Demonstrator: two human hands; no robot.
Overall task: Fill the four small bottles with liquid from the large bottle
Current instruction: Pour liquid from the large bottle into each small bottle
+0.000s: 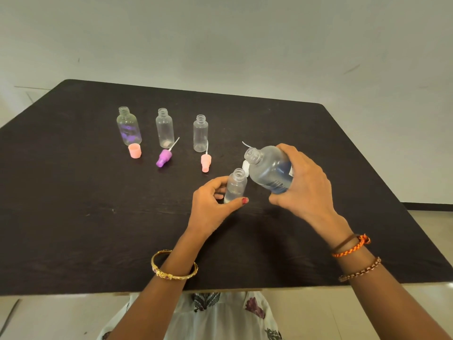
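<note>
My right hand (pixel 305 184) grips the large clear bottle (pixel 268 169), uncapped and tilted with its mouth pointing left and up. Just below that mouth stands a small clear bottle (pixel 235 185) with some liquid at its bottom; my left hand (pixel 212 204) pinches it near its base on the dark table (pixel 73 229). Three more open small bottles stand in a row at the back: one with purple marks (pixel 128 127), a middle one (pixel 164 128) and a right one (pixel 200 133).
Loose tops lie in front of the row: a pink cap (pixel 134 150), a purple spray top (pixel 164 159) and a pink spray top (pixel 206 161). A white top (pixel 245 165) with its tube lies behind the large bottle. The table's front edge is near my body.
</note>
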